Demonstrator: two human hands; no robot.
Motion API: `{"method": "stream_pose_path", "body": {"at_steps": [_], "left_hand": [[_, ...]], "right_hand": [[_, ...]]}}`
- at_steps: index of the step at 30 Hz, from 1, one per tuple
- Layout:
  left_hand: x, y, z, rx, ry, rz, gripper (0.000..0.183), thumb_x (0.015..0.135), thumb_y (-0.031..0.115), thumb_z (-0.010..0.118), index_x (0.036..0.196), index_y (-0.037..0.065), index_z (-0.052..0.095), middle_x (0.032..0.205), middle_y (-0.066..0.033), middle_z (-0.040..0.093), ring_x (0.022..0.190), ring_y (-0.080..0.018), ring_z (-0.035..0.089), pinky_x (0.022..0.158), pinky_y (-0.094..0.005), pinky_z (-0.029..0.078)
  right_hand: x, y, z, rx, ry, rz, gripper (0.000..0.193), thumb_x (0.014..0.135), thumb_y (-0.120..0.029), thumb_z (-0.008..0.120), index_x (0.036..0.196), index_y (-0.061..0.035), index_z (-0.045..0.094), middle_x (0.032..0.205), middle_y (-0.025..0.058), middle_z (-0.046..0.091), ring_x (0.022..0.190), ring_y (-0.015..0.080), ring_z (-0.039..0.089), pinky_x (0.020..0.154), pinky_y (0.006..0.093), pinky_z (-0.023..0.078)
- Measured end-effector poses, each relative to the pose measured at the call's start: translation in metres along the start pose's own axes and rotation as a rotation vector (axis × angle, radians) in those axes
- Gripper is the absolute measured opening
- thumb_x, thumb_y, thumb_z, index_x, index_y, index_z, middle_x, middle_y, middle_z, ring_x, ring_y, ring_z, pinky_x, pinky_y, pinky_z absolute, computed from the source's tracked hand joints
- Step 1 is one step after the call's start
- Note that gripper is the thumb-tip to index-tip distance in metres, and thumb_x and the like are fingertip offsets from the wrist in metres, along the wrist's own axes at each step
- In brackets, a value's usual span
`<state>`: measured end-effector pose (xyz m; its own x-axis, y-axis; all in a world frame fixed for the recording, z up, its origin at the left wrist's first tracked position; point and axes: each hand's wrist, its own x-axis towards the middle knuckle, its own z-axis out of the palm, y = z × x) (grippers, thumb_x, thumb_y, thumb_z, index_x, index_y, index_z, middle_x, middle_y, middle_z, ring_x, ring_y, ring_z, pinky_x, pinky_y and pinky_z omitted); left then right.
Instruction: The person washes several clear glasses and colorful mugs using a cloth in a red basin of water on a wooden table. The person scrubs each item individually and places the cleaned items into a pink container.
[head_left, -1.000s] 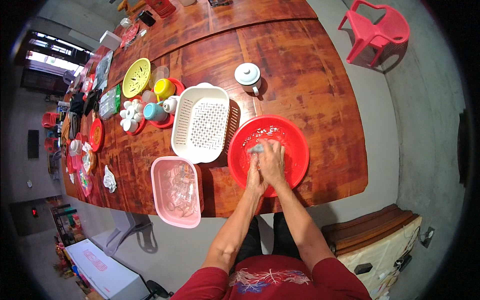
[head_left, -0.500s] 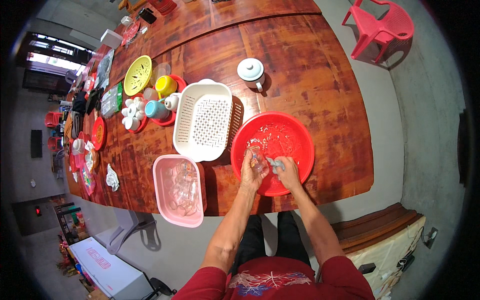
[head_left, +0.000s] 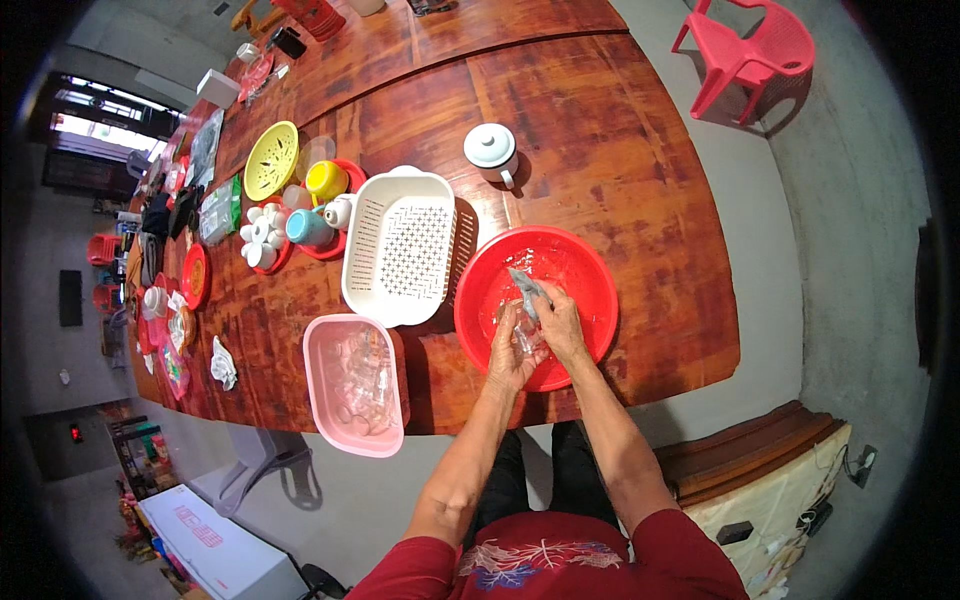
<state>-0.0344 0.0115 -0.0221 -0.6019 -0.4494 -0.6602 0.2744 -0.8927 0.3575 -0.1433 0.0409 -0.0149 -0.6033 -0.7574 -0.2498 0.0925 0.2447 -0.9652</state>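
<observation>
A red plastic basin with water in it stands near the table's front edge. Over it my left hand is closed round a clear drinking glass. In my right hand is a bunched grey-blue cloth, pinched at the glass's upper end. The fingers partly hide the glass, so its rim is hard to make out. Left of the basin, a pink tub holds several clear glasses. Behind that tub stands a white slotted basket with nothing in it.
A lidded white mug stands beyond the basin. Left of the basket are a yellow colander, a yellow cup, a blue cup and several small white cups. A crumpled white tissue lies farther left. A pink chair stands right of the table.
My right hand has moved up and left with the cloth, from beside the glass to its upper end. The glass has turned in my left hand. The whole view has shifted slightly.
</observation>
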Motion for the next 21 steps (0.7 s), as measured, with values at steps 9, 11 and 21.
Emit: {"method": "stream_pose_path", "body": {"at_steps": [9, 11, 21], "left_hand": [[0.029, -0.018, -0.029, -0.359, 0.052, 0.068, 0.064, 0.076, 0.072, 0.045, 0.096, 0.012, 0.057, 0.090, -0.0071, 0.061, 0.085, -0.0229, 0.058, 0.076, -0.0371, 0.050], [0.032, -0.017, -0.047, -0.417, -0.017, 0.116, 0.065, 0.077, 0.072, 0.042, 0.093, 0.011, 0.058, 0.090, -0.0096, 0.062, 0.088, -0.0252, 0.058, 0.080, -0.0385, 0.049], [0.013, -0.010, 0.002, 0.034, 0.327, 0.314, 0.045, 0.089, 0.051, 0.045, 0.116, 0.015, 0.045, 0.103, -0.0015, 0.053, 0.087, -0.0169, 0.054, 0.074, -0.0327, 0.049]], "right_hand": [[-0.067, -0.013, 0.001, -0.325, 0.075, -0.264, 0.042, 0.077, 0.000, 0.050, 0.119, 0.0011, 0.052, 0.109, 0.0193, 0.052, 0.103, 0.0328, 0.051, 0.089, 0.0381, 0.041], [-0.077, -0.023, 0.008, -0.328, 0.063, -0.259, 0.041, 0.073, 0.004, 0.054, 0.114, 0.0001, 0.054, 0.108, 0.0188, 0.052, 0.100, 0.0334, 0.053, 0.087, 0.0385, 0.043], [-0.052, 0.009, -0.011, -0.449, -0.181, -0.148, 0.021, 0.070, 0.003, 0.059, 0.091, 0.0000, 0.063, 0.087, 0.0163, 0.054, 0.072, 0.0309, 0.055, 0.069, 0.0357, 0.045]]}}
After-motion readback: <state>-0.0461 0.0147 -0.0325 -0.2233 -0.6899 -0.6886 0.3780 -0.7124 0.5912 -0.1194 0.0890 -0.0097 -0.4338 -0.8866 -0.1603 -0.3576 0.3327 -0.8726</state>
